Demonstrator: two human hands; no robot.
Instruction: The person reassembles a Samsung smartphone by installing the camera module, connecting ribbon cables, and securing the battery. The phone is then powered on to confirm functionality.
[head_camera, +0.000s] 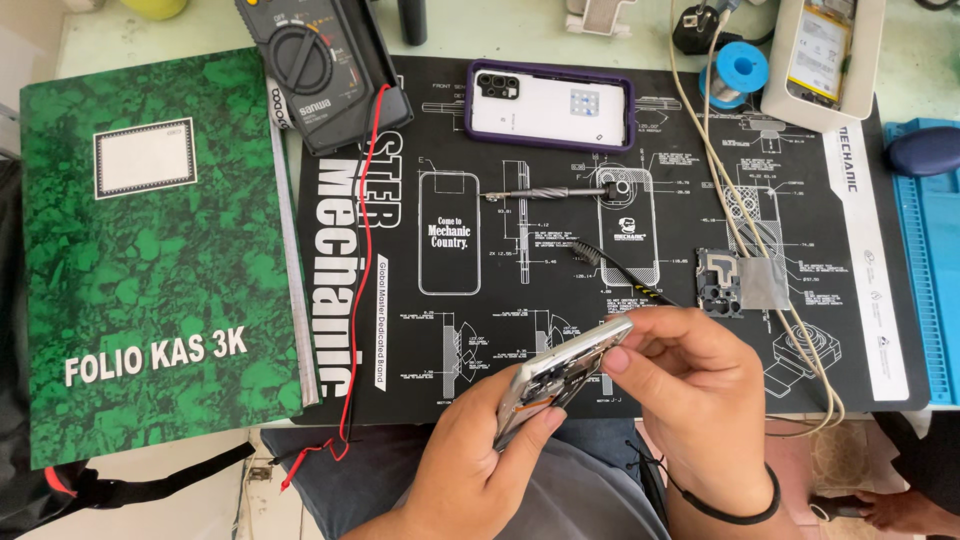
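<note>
Right now the opened phone (560, 375) is up off the bench, held between both my hands just over the near edge of the black repair mat (470, 300), above my lap. Its long axis runs on a slant, from low on my left up toward the far right, and it is tipped so I look mostly at its thin edge. My left hand (480, 460) has it from below, fingers wrapped round the lower end with the thumb pressed on the near side. My right hand (700, 385) is closed on the upper end, fingertips pinching the top corner; that hand is the nearer one to the black cable (615, 270) and the small dismantled frame part (735, 280) lying further out on the mat, to the right.

As for its look: a silver-grey rim, back cover off, with dark inner parts and a spot of orange showing inside. From this angle I can't quite make out whether anything is loose in there.

Beyond it, well apart, a white phone in a purple case (550, 105) lies face down at the far side of the mat, with a screwdriver (545, 192) between. A multimeter (320, 70) sits at the far left corner, its red lead (365, 260) trailing toward me, and a green ledger book (150, 250) lies beside the mat on my left.
</note>
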